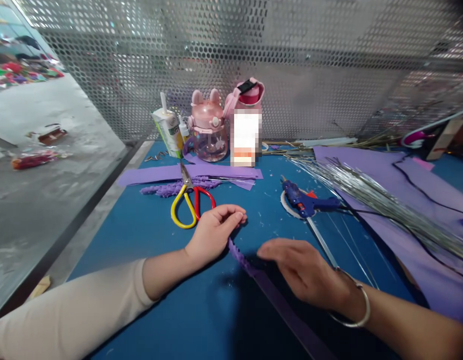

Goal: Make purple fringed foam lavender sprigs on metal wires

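My left hand (217, 227) is closed in a pinch over the upper end of a purple strip (287, 310). Just below those fingers the strip is ruffled and bunched; farther down it runs flat toward the bottom edge of the view. My right hand (304, 272) hovers right of the ruffled part, fingers stretched out and close together, with a gap between them and the strip. Its fingertips are slightly blurred. Scissors (190, 200) with one yellow and one red handle lie beyond my left hand. A blue glue gun (304, 200) rests on a white ring (287, 204), beyond my right hand.
Purple sheets (194, 173) and a ruffled purple piece (167, 188) lie behind the scissors. Thin wires (381, 210) cover a large purple sheet (407, 270) at right, crossed by a black cord. A pink bottle (209, 135) and drink carton (167, 132) stand before a perforated metal panel (149, 75).
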A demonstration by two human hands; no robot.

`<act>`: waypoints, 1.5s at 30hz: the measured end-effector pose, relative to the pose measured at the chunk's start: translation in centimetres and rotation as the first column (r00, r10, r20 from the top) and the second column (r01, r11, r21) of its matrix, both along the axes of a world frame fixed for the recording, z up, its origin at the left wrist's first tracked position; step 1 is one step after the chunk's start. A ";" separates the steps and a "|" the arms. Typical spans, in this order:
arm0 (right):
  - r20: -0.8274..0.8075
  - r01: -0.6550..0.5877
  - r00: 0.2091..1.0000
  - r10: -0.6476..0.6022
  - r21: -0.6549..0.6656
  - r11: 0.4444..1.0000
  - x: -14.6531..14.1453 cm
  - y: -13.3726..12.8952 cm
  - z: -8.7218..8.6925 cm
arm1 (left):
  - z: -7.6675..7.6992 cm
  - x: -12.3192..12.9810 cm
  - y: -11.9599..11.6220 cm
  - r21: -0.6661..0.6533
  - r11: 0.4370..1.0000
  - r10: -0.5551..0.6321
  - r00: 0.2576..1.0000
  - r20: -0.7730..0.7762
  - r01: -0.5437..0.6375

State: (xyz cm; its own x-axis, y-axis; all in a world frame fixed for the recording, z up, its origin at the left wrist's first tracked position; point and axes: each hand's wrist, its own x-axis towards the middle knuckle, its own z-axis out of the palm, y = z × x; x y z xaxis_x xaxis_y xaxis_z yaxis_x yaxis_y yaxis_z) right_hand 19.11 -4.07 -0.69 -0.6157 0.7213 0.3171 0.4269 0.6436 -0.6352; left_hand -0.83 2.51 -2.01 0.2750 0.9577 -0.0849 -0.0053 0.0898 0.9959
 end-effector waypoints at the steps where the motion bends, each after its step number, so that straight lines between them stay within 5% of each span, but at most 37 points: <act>1: -0.029 0.100 0.994 -0.101 -0.030 0.995 0.0 -0.1 0.3 | 0.0 0.0 0.0 0.009 1.000 0.003 1.000 -0.005 -0.003; 4: 0.111 0.276 0.959 -0.261 -0.150 0.949 -0.2 -0.7 1.9 | -0.2 0.1 0.0 0.058 0.998 0.013 1.000 -0.026 -0.012; 8: 0.514 0.237 0.852 -0.097 -0.214 0.948 -0.7 -2.3 3.8 | -0.1 0.0 -0.3 0.169 0.983 -0.050 0.994 -0.101 0.067; 11: 0.590 0.156 0.808 -0.001 -0.212 0.965 -0.6 -3.1 3.9 | 0.8 -0.5 -0.6 0.286 0.902 -0.253 0.932 -0.262 0.325; 15: 0.485 0.253 0.871 -0.077 -0.310 0.916 0.3 -2.1 3.2 | 1.9 -1.4 -0.3 0.357 0.737 -0.455 0.812 -0.364 0.573; 20: 0.312 0.335 0.931 -0.188 -0.532 0.778 1.7 -0.1 2.5 | 1.3 -1.5 0.6 0.425 0.700 -0.349 0.795 -0.497 0.573; 24: 0.188 0.437 0.899 -0.395 -0.386 0.813 2.8 0.3 2.3 | 1.0 -1.5 1.0 0.446 0.661 -0.311 0.761 -0.569 0.604; 28: 0.145 0.502 0.864 -0.482 -0.320 0.803 3.6 0.2 2.2 | 1.4 -1.6 1.1 0.424 0.520 -0.486 0.665 -0.568 0.742; 30: 0.154 0.488 0.872 -0.465 -0.341 0.803 3.6 0.2 2.2 | 1.6 -1.7 0.9 0.385 0.513 -0.547 0.638 -0.542 0.767; 35: 0.180 0.389 0.921 -0.345 -0.481 0.786 2.8 0.1 2.0 | 2.1 -1.7 0.2 0.186 0.693 -0.635 0.712 -0.301 0.697; 38: 0.160 0.132 0.987 -0.033 -0.664 0.736 2.6 -0.5 2.2 | 1.8 -1.5 0.4 0.212 0.778 -0.524 0.796 -0.303 0.592; 41: 0.137 -0.071 0.954 0.267 -0.762 0.644 2.5 -1.3 2.9 | 1.1 -1.2 0.9 0.378 0.747 -0.329 0.798 -0.504 0.547; 45: 0.097 -0.161 0.908 0.408 -0.818 0.552 2.5 -1.9 3.7 | 0.4 -0.8 1.2 0.487 0.673 -0.212 0.775 -0.595 0.557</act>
State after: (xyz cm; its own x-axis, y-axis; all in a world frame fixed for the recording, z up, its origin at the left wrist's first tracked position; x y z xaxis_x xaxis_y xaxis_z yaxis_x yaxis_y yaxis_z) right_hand 21.59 -6.01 3.02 -0.7977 0.3776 -0.4702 0.5303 0.0680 -0.8451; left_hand -1.62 3.68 -1.58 0.7217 0.6461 0.2483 0.3421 -0.6448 0.6836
